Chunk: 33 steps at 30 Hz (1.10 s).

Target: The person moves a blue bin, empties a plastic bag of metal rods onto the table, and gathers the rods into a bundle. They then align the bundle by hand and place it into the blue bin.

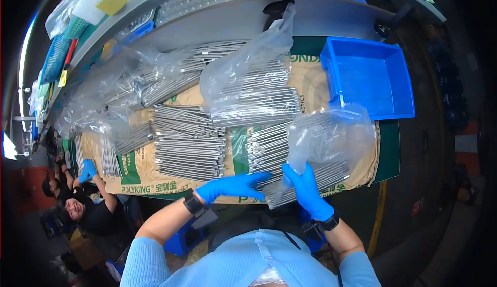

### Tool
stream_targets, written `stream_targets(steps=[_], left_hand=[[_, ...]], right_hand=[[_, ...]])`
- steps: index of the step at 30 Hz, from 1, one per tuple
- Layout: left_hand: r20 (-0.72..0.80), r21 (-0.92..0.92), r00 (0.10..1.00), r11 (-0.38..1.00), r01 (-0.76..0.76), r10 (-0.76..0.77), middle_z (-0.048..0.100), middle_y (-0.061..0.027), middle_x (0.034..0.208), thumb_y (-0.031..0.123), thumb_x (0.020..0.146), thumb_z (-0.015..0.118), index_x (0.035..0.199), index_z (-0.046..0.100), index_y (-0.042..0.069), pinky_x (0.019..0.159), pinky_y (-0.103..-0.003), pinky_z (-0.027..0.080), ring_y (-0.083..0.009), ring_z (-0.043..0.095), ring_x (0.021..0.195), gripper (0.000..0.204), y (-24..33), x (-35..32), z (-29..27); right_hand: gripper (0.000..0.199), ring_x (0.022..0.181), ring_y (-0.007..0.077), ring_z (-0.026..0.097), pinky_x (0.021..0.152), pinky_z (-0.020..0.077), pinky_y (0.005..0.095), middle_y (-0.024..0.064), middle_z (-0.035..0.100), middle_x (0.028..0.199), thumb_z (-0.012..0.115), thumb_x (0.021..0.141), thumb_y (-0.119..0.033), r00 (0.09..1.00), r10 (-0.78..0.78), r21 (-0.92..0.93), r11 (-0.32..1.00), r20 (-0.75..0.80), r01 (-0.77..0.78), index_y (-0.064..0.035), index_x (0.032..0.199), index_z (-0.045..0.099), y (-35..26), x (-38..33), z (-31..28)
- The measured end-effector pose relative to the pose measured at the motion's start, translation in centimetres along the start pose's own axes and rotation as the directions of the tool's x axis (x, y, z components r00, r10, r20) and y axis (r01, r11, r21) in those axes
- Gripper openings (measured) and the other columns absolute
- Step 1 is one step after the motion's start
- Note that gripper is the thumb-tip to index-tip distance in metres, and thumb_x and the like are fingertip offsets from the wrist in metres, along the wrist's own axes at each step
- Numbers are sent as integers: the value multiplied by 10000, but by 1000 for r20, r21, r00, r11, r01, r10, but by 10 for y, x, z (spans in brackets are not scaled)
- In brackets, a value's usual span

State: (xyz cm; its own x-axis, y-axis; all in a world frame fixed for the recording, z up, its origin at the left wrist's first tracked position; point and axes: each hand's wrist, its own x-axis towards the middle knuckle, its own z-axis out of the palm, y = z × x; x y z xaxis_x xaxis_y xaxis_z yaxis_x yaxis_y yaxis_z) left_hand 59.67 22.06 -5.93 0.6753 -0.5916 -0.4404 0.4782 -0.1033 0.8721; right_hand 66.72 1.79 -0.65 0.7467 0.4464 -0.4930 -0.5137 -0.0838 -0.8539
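Blue gloves cover both my hands at the near edge of the table. My left hand (231,186) is open, its fingers stretched to the right, tips beside the ends of a stack of thin metal rods (331,177). My right hand (309,189) is closed on the gathered edge of a clear plastic bag (331,134), over those rods. The bag lies puffed up across part of the stack and hides some of it. Just left of the bag is another pile of rods (265,147). A further pile (189,153) lies farther left, its rods roughly side by side.
An open blue bin (370,80) stands at the back right. More rods lie under clear plastic bags (238,64) toward the back. Printed brown paper (140,183) covers the green tabletop. A grey shelf (336,20) runs along the back. Co-workers (93,206) are at the left end.
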Motion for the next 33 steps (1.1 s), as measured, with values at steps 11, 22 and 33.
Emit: stream_targets(steps=[11, 22, 33], left_hand=[[-681, 315, 705, 948, 37, 198, 638, -136, 981, 322, 877, 545, 1073, 575, -32, 787, -341, 447, -236, 593, 893, 406, -67, 59, 83], [-782, -329, 622, 877, -351, -44, 642, -78, 941, 302, 914, 487, 1058, 607, -16, 810, -277, 433, -131, 570, 874, 369, -1, 41, 97], [-604, -657, 677, 743, -126, -420, 630, -69, 946, 320, 929, 445, 976, 634, 1, 815, -276, 416, -122, 553, 865, 374, 44, 5, 125]], right_hand=[[271, 904, 141, 532, 788, 437, 282, 59, 576, 977, 572, 866, -158, 965, -258, -406, 888, -53, 215, 4, 1079, 529, 11, -14, -57], [112, 695, 83, 454, 646, 396, 237, -3, 502, 746, 561, 866, -117, 894, -407, -488, 828, -186, 275, -8, 852, 539, 53, 18, -163], [379, 565, 49, 284, 488, 218, 268, -62, 320, 590, 468, 930, -264, 974, 24, -222, 972, -226, -76, -97, 599, 387, 31, -24, -164]])
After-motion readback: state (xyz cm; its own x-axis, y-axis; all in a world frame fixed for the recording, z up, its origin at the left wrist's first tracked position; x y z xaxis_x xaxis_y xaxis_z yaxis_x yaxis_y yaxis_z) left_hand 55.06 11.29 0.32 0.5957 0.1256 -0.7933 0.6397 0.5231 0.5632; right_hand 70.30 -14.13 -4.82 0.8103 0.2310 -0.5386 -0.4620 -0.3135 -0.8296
